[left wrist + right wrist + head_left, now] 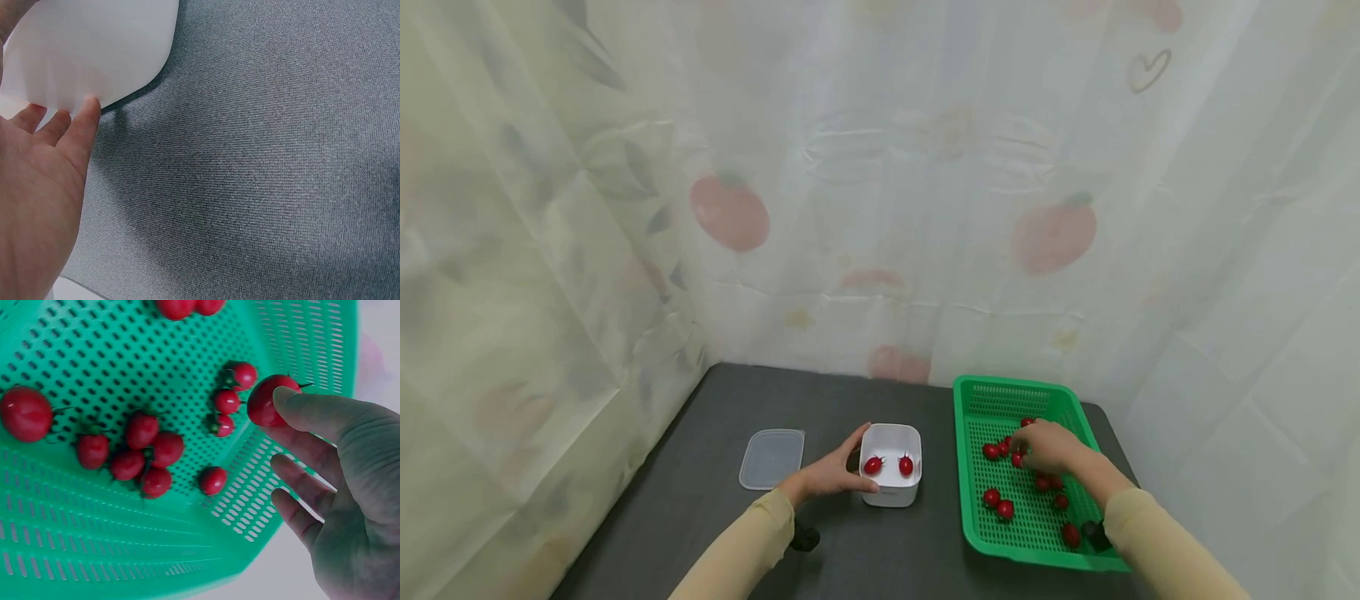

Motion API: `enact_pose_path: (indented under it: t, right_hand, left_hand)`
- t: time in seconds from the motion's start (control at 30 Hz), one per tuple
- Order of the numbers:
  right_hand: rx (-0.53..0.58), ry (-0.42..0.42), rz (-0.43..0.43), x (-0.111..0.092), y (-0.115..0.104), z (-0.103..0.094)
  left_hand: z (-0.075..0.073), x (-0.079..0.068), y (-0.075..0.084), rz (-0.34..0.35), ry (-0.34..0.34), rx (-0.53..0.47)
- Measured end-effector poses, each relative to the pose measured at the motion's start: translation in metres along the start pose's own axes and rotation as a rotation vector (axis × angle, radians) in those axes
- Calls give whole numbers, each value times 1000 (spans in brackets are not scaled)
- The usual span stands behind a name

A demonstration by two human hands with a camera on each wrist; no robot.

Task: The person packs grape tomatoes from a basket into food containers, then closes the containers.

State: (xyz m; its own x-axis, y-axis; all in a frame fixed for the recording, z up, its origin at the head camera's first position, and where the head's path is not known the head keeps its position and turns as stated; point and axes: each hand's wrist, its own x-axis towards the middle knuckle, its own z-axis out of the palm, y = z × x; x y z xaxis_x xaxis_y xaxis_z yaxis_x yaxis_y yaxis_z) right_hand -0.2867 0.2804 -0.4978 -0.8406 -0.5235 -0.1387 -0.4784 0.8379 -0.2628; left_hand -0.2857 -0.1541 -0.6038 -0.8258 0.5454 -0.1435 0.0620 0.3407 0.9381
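Observation:
My left hand (829, 473) grips a square white plastic container (891, 495) by its left side, thumb at the near wall and fingers toward the far corner. Two cherry tomatoes (906, 465) lie inside it. In the left wrist view, fingertips touch the white wall (94, 56). Over the green basket (967, 467), my right hand (1051, 448) pinches one cherry tomato (265, 403) between thumb and index finger, the other fingers loosely bent. Several more cherry tomatoes (142, 430) are scattered on the basket's perforated floor, some in clusters, many with green stems.
A translucent square lid (772, 459) lies flat on the dark grey table (857, 554), left of the container. The basket stands at the table's right side. Pale printed curtains (880, 250) hang behind and at both sides.

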Motion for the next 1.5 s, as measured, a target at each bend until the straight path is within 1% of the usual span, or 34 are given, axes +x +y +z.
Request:
enact_pose_path:
  t: [0.3, 0.43, 0.53, 0.7, 1.0, 1.3, 1.4, 1.5]
  right_hand:
    - [31, 44, -38, 10, -8, -18]
    - [60, 59, -24, 14, -14, -23]
    - [74, 72, -24, 16, -20, -27]
    - [88, 85, -53, 21, -33, -32]
    - [49, 91, -134, 37, -52, -34]
    - [59, 76, -153, 55, -71, -30]
    - [75, 70, -170, 61, -78, -28]
    - [66, 67, -190, 66, -86, -28]
  left_hand:
    - [0, 0, 1, -5, -4, 5]
    - [0, 1, -1, -14, 1, 9]
    - [-1, 2, -2, -19, 3, 9]
    - [-1, 3, -3, -13, -2, 3]
    - [-1, 1, 0, -10, -11, -11]
    - [0, 2, -3, -4, -5, -16]
    - [1, 2, -3, -1, -9, -20]
    - [0, 1, -2, -4, -13, -21]
